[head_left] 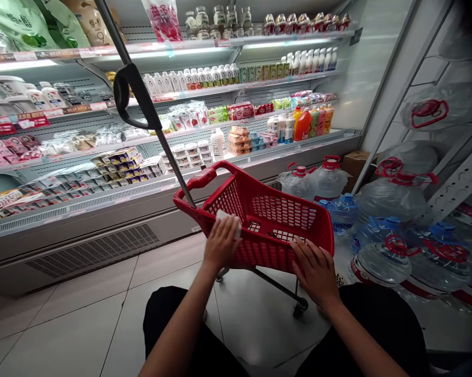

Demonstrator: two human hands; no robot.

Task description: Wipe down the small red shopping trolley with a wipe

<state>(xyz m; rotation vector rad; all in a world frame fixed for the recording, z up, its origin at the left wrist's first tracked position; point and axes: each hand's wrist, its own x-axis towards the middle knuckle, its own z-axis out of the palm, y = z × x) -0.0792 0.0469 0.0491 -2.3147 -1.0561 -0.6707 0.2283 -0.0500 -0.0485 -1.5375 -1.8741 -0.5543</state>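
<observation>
A red plastic shopping basket (283, 209) on wheels stands on the tiled floor in front of me, tilted, with a black pull handle (135, 94) rising up to the left. My left hand (221, 242) presses a white cloth (228, 219) against the basket's near rim, fingers closed over it. My right hand (316, 269) lies against the basket's near side wall with fingers stretched flat, holding it steady. My knees in black trousers show at the bottom.
An open refrigerated display case (102, 209) with shelves of dairy cartons, bottles and packets runs along the left and back. Several large water jugs (381, 262) with red and blue caps stand on the floor at right, beside a white rack (456, 183).
</observation>
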